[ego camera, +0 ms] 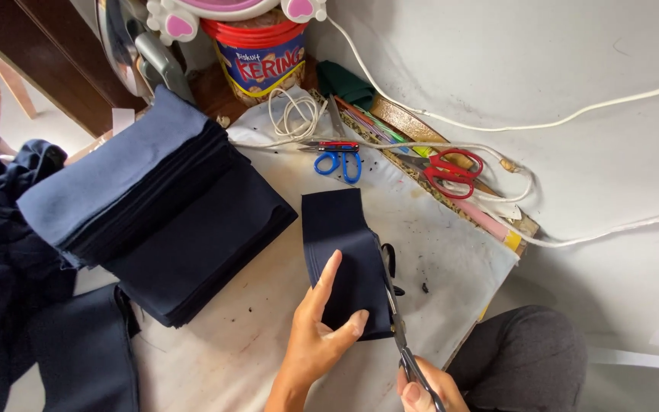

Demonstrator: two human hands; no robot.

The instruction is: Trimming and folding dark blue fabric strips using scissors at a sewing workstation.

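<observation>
My left hand (pixel 318 332) presses flat on a small folded stack of dark navy fabric pieces (pixel 341 244) lying on the white work surface (pixel 245 336). My right hand (pixel 425 389), at the bottom edge, grips the handles of a pair of black scissors (pixel 393 294). The blades run along the right edge of the navy stack, cutting into it. Small dark scraps lie beside the blades.
A tall pile of navy fabric pieces (pixel 169 214) sits to the left, with loose dark cloth (pixel 1 252) beyond it. Blue scissors (pixel 339 162), red scissors (pixel 451 172), white cords (pixel 512 126), a red-lidded tub (pixel 261 57) and a clothes iron (pixel 135 46) lie at the back. My knee (pixel 524 358) is at lower right.
</observation>
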